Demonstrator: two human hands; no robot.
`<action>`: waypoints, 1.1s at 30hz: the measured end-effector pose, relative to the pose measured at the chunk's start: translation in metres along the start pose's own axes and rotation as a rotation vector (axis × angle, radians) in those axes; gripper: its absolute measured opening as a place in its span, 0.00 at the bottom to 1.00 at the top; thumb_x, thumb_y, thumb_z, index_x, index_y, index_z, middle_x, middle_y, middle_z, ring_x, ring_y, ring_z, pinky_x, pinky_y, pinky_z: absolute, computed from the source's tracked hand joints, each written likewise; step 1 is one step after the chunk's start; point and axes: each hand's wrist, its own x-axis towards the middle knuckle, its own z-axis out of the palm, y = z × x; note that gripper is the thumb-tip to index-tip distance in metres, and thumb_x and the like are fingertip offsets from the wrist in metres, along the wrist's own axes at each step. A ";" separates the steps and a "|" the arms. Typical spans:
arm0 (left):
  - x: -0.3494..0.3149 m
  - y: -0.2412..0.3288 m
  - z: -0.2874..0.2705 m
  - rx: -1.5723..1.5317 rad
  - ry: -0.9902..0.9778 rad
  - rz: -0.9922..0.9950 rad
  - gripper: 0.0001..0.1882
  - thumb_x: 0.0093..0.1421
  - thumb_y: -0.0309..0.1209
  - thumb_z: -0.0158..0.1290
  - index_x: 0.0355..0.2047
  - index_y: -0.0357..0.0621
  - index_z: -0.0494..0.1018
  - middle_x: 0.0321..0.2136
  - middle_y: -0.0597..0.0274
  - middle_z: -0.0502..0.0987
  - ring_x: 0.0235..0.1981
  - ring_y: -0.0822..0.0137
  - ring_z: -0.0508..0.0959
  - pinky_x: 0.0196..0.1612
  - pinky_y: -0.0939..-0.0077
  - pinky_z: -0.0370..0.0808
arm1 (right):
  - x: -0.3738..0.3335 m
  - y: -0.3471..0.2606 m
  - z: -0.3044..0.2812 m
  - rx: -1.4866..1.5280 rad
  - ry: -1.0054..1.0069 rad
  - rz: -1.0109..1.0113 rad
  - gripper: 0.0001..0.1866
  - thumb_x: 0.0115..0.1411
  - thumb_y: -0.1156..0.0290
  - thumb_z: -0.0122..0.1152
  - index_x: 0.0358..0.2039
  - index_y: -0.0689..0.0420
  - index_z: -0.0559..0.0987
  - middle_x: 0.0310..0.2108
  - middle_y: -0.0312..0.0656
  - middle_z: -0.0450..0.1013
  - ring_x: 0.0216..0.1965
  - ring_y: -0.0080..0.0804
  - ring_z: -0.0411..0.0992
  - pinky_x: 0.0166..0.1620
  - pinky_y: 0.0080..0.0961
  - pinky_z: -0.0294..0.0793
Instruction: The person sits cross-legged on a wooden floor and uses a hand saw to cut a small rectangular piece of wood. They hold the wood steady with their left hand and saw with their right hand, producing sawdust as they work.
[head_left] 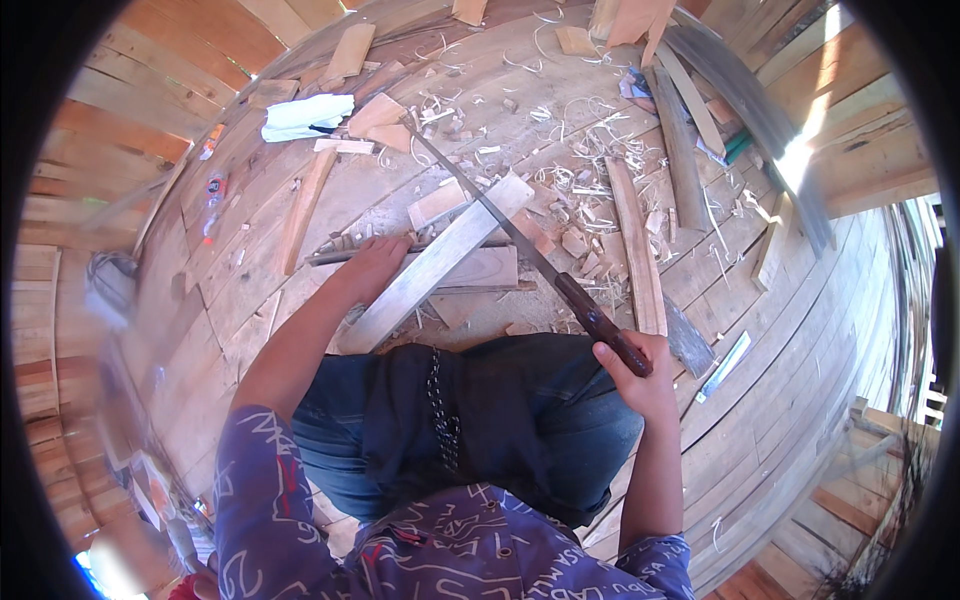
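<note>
My right hand (638, 372) is closed round the dark wooden handle of a machete (590, 312). Its long narrow blade slants up and left, passing over the far end of a pale wooden plank (432, 262) in this view. That plank lies diagonally in front of my knees, on top of a shorter board (485, 268). At the plank's left side my left hand (378, 266) grips its edge, the fingertips hard to make out. A dark narrow strip (335, 256) runs beside that hand.
Curly shavings and chips (580, 180) litter the plank floor (790, 330). Loose boards lie at right, including a long slat (637, 245) and a grey board (680, 150). A white cloth (305, 117) and a plastic bottle (213, 205) lie at left. Wooden walls enclose the space.
</note>
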 end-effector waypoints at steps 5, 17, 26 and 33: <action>0.010 0.009 -0.028 0.101 -0.164 -0.010 0.45 0.39 0.26 0.61 0.59 0.41 0.54 0.52 0.51 0.64 0.57 0.53 0.64 0.60 0.55 0.58 | 0.011 0.001 -0.005 0.018 -0.051 0.031 0.18 0.54 0.67 0.65 0.15 0.62 0.70 0.10 0.29 0.56 0.16 0.15 0.52 0.19 0.22 0.50; -0.030 0.054 -0.055 -0.605 -0.171 -0.373 0.44 0.42 0.33 0.63 0.59 0.39 0.56 0.49 0.43 0.70 0.51 0.50 0.71 0.53 0.63 0.68 | 0.006 -0.004 0.037 0.062 -0.013 0.108 0.17 0.56 0.66 0.63 0.17 0.62 0.72 0.12 0.26 0.58 0.18 0.13 0.54 0.20 0.20 0.50; -0.041 0.053 -0.087 -0.065 -0.395 -0.349 0.43 0.37 0.44 0.67 0.50 0.34 0.63 0.38 0.44 0.76 0.41 0.49 0.76 0.45 0.62 0.73 | 0.001 -0.008 0.054 0.077 -0.106 -0.036 0.18 0.56 0.65 0.63 0.15 0.61 0.70 0.11 0.30 0.57 0.16 0.16 0.53 0.19 0.23 0.52; -0.036 0.061 -0.069 -0.187 -0.269 -0.446 0.43 0.40 0.51 0.64 0.49 0.34 0.63 0.44 0.42 0.72 0.45 0.49 0.74 0.47 0.59 0.71 | 0.005 -0.003 0.063 0.069 -0.139 0.018 0.18 0.56 0.65 0.63 0.16 0.62 0.71 0.11 0.31 0.59 0.16 0.16 0.54 0.19 0.22 0.53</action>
